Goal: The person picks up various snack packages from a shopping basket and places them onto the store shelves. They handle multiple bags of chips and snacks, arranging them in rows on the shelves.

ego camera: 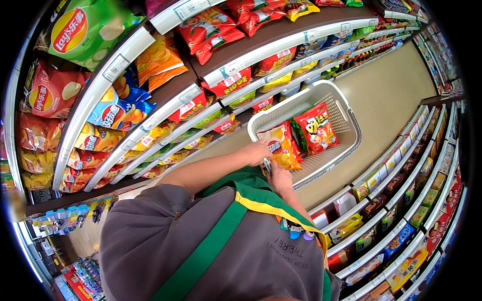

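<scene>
A light grey plastic shopping basket (335,126) with perforated walls lies before me. Inside it a red snack bag (317,128) rests on its right side, with a green bag partly hidden behind. An orange and white potato chip bag (280,146) overlaps the basket's near end, close to both hands. My left hand (258,152) is closed around a pale grey bar, seemingly the basket's handle, beside the chip bag's edge. My right hand (281,177) is closed at the same bar, just below the bag. Fingers partly hide the bar.
Shelves of chip bags (113,107) curve along the left and top. Lower right, another shelf unit (399,222) holds boxed and bagged snacks. Beige aisle floor (384,82) runs between them. Hanging packets (67,218) are at lower left.
</scene>
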Tool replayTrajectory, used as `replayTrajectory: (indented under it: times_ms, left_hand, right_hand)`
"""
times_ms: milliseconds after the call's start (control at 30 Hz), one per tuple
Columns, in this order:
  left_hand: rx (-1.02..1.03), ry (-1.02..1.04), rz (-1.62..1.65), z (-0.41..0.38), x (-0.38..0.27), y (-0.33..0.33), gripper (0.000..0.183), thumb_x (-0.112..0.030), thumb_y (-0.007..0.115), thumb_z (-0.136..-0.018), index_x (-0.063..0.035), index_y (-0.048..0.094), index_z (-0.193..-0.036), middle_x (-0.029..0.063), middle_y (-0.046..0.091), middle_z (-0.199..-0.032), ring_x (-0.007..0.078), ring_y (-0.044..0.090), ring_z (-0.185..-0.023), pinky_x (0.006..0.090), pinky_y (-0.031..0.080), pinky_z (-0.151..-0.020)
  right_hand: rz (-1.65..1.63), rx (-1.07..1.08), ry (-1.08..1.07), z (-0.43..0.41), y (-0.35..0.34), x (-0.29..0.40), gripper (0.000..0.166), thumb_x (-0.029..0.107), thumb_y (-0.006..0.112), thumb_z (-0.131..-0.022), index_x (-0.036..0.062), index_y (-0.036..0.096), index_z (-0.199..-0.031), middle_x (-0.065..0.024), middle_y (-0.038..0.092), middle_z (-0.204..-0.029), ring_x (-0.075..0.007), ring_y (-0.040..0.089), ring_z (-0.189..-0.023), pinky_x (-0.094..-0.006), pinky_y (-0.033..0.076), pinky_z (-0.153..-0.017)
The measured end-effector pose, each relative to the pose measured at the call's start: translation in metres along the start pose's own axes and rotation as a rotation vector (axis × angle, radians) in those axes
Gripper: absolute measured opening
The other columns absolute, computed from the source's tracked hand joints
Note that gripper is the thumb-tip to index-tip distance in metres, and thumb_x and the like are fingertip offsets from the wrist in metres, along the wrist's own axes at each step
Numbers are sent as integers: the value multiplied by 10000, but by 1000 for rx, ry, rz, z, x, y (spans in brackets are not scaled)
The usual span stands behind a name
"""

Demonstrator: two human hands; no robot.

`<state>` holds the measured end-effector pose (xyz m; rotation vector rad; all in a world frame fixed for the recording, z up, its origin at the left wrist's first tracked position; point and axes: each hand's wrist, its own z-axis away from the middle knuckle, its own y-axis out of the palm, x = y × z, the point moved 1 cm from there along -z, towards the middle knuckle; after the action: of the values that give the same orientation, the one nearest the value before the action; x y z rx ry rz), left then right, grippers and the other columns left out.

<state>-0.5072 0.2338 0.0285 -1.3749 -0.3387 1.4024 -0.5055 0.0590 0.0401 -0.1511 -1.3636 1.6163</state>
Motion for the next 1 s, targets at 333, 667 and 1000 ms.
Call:
replayTrajectory:
  times_ms: [333, 667, 1000]
  left_hand:
    - [-107, -18, 102, 47, 7, 11, 301, -50, 619, -678, -127, 634, -969, 65, 611, -952, 284, 515, -989, 397, 411, -916]
    - [-176, -12, -12, 50, 15, 3, 164, -81, 585, -737, -125, 664, -874, 80, 620, -907, 290, 542, -964, 396, 460, -845]
    - [-90, -159, -109, 76, 3, 3, 247, -65, 558, -729, -180, 661, -922, 27, 603, -969, 255, 508, -1032, 379, 468, -831]
  right_hand:
    - [7, 0, 28, 0, 22, 30, 354, 344, 581, -839, 57, 461, -1010, -175, 622, -904, -365, 618, -792, -460, 492, -681]
    - [59, -39, 17, -3, 22, 40, 323, 283, 557, -839, 60, 464, -1054, -179, 619, -867, -361, 615, -797, -468, 487, -699]
    - [37, -59, 87, 0, 41, 60, 394, 417, 532, -858, 64, 517, -1034, -205, 642, -886, -370, 624, -835, -470, 482, -746]
